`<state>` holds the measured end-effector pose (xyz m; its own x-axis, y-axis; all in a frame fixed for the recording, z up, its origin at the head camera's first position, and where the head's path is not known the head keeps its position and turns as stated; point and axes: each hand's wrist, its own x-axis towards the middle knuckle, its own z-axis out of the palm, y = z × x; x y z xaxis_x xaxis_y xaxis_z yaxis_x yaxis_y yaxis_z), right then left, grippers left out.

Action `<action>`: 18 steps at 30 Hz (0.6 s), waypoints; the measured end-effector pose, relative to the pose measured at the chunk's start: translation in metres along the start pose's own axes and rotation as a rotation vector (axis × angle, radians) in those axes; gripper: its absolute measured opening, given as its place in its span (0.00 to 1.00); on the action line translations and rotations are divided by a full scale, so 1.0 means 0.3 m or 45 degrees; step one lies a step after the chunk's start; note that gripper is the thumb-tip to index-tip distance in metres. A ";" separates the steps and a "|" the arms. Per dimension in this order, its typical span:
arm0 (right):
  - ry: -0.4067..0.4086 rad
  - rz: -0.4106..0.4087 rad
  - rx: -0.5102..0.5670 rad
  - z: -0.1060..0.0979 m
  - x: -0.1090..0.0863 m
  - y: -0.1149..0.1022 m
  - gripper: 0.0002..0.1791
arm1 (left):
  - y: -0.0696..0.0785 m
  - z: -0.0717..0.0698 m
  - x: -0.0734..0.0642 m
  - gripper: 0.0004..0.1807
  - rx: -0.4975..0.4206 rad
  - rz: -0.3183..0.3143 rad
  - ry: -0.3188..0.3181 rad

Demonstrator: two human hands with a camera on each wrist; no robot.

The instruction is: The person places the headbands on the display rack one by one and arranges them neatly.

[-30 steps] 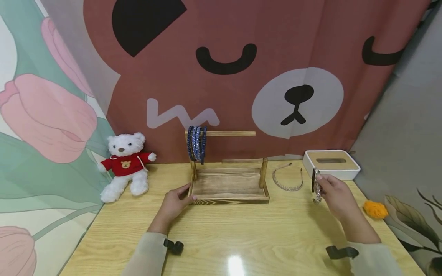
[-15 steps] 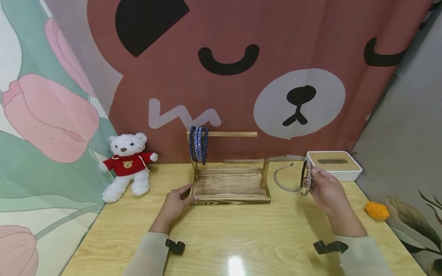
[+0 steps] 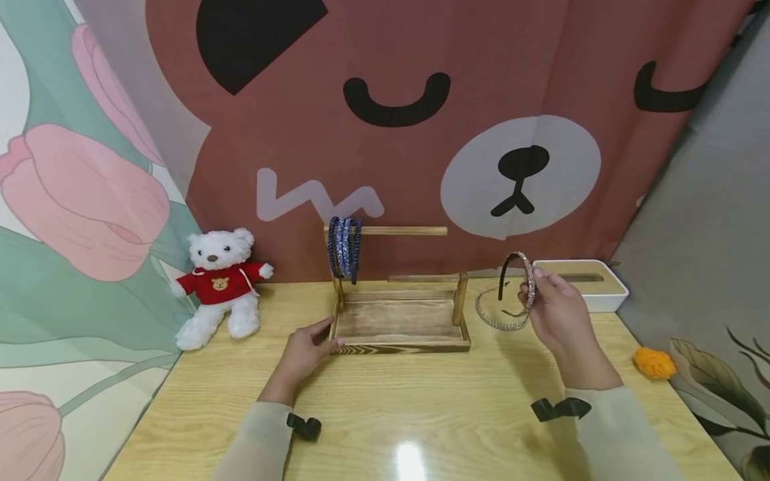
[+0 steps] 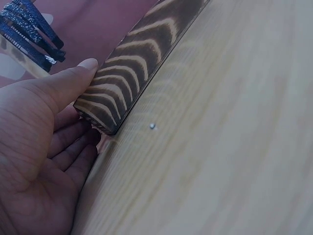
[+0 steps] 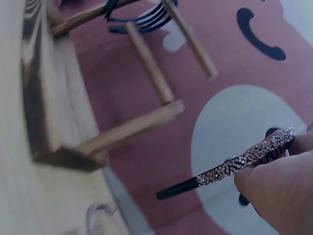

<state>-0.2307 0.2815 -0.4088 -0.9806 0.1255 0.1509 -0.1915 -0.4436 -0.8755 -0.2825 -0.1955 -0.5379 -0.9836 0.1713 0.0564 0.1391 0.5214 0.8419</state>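
My left hand [image 3: 303,354] grips the near left corner of a wooden headband rack [image 3: 403,348]. In the left wrist view, the thumb lies on the rack's dark-grained rim [image 4: 129,68] and the fingers bend beside its end. Several blue headbands [image 3: 344,250] hang at the left end of the rack's upper bar. Between thumb and fingers, my right hand [image 3: 559,317] pinches a headband [image 3: 531,287] covered in sparkling stones, with dark ends, raised above the table to the right of the rack. Below it, partly overlapped, a thin toothed headband [image 3: 502,327] lies on the table.
A white box with a wood-coloured slotted top [image 3: 601,287] stands behind my right hand. An orange fluffy ball [image 3: 654,363] lies near the right edge. At the left sits a white teddy bear [image 3: 219,287] in a red top. A printed curtain [image 3: 409,160] hangs behind the table.
My right hand has lifted the sparkling headband and moved it left, turning it so its curve shows. The left hand has stayed at the rack's corner.
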 end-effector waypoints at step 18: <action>0.032 -0.028 0.094 0.302 0.183 -0.087 0.11 | 0.001 0.001 -0.006 0.38 0.003 0.012 0.002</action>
<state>-0.2833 0.2195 -0.3362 -0.9749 0.1578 0.1573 -0.2165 -0.5043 -0.8359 -0.2805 -0.1954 -0.5378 -0.9824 0.1748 0.0653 0.1487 0.5219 0.8399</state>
